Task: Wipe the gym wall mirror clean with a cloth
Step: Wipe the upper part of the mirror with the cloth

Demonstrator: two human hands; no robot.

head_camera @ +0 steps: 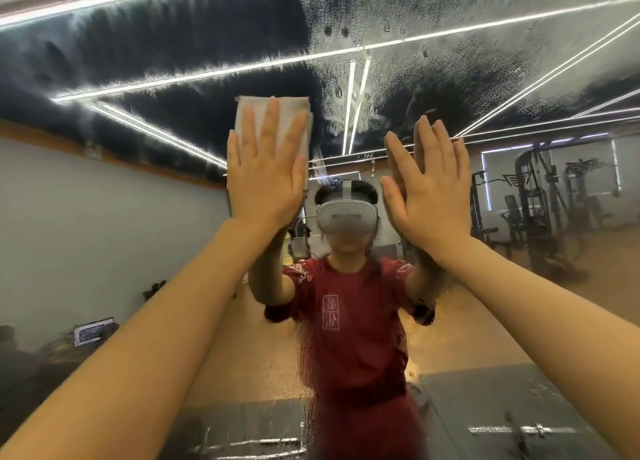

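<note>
The wall mirror (450, 37) fills the whole view and is wet, with spray droplets and streaks across its upper right and clearer wiped bands at upper left. My left hand (265, 175) is raised with straight fingers and presses a folded white cloth (294, 113) flat against the glass. My right hand (431, 189) is also raised, fingers straight and together, its palm on or just off the mirror beside the cloth; it holds nothing. Drip trails run down the glass below the hands.
In the mirror I see the reflection of a person in a red shirt (349, 321) wearing a grey headset (346, 217), gym machines (540, 203) at the right, a grey wall at the left and a barbell (519, 430) on the floor.
</note>
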